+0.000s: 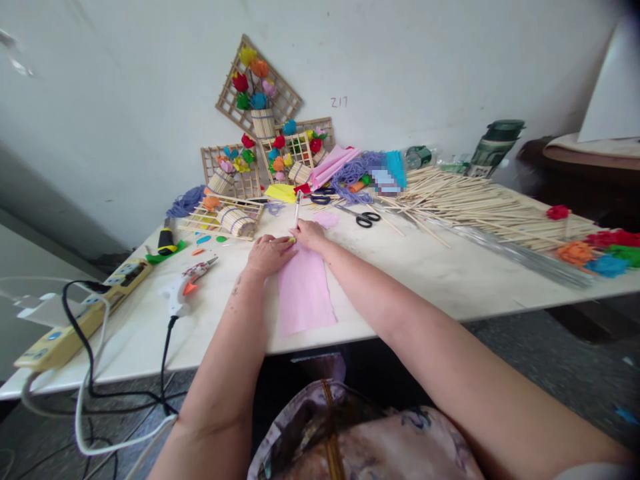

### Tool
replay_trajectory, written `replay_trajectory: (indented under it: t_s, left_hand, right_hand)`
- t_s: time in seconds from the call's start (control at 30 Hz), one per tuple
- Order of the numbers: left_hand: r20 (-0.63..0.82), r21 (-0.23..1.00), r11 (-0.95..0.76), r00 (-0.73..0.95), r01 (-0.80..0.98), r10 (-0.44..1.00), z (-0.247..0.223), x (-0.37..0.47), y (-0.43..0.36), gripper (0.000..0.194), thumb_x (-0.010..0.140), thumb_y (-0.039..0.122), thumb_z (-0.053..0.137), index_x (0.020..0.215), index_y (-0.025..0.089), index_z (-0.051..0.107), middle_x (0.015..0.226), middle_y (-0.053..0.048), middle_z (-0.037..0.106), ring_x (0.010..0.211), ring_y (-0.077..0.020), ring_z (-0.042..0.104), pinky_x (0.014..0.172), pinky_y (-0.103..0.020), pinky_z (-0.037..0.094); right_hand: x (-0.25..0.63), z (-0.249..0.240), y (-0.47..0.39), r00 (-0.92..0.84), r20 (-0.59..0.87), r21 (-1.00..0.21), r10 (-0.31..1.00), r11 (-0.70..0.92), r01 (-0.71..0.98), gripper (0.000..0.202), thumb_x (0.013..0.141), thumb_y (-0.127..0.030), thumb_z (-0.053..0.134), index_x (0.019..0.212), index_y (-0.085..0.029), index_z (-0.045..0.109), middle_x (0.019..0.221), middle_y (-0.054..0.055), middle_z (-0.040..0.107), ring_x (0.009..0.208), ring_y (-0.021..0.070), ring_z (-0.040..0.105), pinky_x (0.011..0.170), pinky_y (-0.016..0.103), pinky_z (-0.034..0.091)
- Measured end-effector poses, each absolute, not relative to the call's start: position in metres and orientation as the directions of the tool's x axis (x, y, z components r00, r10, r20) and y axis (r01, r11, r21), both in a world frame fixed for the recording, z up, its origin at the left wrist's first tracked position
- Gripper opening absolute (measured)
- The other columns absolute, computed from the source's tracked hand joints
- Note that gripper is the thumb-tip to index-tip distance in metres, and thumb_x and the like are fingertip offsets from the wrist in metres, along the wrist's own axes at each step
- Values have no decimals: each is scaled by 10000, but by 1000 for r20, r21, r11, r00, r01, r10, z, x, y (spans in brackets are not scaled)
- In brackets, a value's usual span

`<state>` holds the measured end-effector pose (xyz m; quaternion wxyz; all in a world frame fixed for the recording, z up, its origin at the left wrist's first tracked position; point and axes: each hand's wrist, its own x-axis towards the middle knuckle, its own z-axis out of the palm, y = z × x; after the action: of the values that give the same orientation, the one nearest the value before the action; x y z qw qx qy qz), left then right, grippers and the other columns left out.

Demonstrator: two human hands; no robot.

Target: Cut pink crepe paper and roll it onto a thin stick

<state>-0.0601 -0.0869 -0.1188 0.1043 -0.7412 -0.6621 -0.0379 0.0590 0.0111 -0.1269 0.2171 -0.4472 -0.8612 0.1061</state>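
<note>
Centrally in the frame, a pale pink sheet (307, 293) lies on the white table (400, 293), its lower end near the table's front edge. The left hand (270, 255) rests over the sheet's upper left edge, fingers close together and bent slightly; whether they pinch anything, I cannot tell. Just beside it, the right hand (310, 235) sits on the sheet's top end, its fingers closed on a slim whitish pen-like tool (297, 210) that points up the frame. A small yellow bit shows between the 2 hands.

Just above the hands are a yellow sheet (281, 193) and dark blue-handled scissors (323, 199); black-handled scissors (367, 219) lie to their right. At the upper centre, 1 large lattice panel (287, 100) with bright flowers stands on its corner against the wall, other decorated panels below it. Pink rolled paper (333, 167) and purple yarn (353, 170) are heaped to their right.

At the left, a white glue gun (177, 293) lies near small coloured scraps, with a yellow power strip (80, 333) at the lower left. Thin wooden sticks (465, 200) spread across the right half, beside silvery wires (530, 257); red, orange, blue and green flowers (607, 265) sit at the far right.
</note>
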Motion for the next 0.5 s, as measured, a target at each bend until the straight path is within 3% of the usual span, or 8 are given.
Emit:
replay_trajectory:
  t_s: [0.5]
  left_hand:
    - [185, -103, -97, 115, 990, 976, -117, -59, -89, 427, 846, 529, 334, 1143, 348, 582, 1255, 55, 537, 1077, -249, 451, 895, -380, 334]
  right_hand:
    - [60, -129, 11, -508, 311, -389, 803, 596, 703, 340, 849, -414, 395, 995, -187, 603, 961, 84, 677, 901, 194, 609, 776, 290, 407]
